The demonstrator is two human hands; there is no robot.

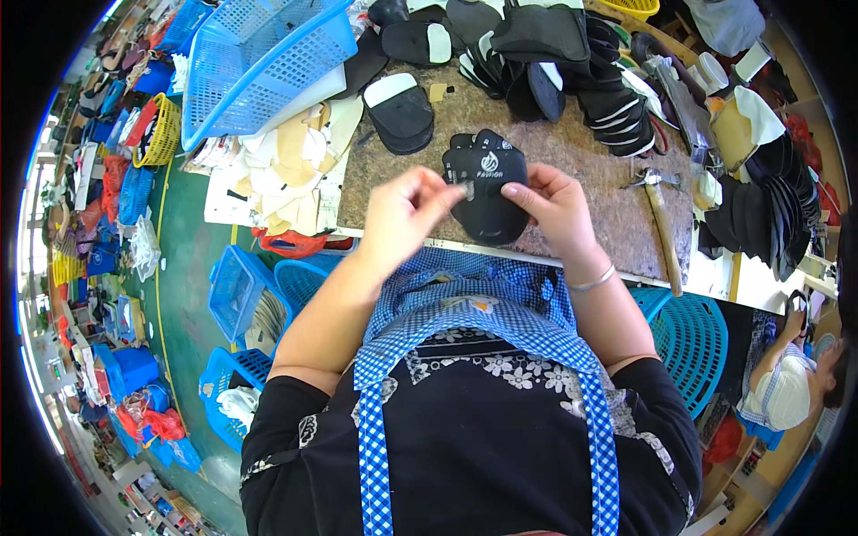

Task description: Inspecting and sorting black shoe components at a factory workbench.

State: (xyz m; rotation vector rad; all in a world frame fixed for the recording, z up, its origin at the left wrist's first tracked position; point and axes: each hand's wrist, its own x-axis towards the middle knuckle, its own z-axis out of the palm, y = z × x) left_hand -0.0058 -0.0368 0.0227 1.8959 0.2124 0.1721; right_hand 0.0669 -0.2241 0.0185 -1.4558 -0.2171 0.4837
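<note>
Over the near edge of the workbench lies a small fanned stack of black insoles (490, 214) with a pale printed mark on the top one. My right hand (556, 207) grips the stack's right side, thumb on top and fingers hidden behind. At the left side, my left hand (409, 207) is closed in a pinch, its fingertips against the top insole. A small pale bit shows at those fingertips, too small to name. Farther left lies another pile of black insoles (399, 116) with a white end piece.
A hammer (662, 228) lies right of my right hand. Stacks of black insoles (617, 112) crowd the bench's far right. Cream cut pieces (299, 165) and a blue plastic basket (268, 67) occupy the left. Below stand blue baskets (693, 348); a co-worker (782, 384) sits at right.
</note>
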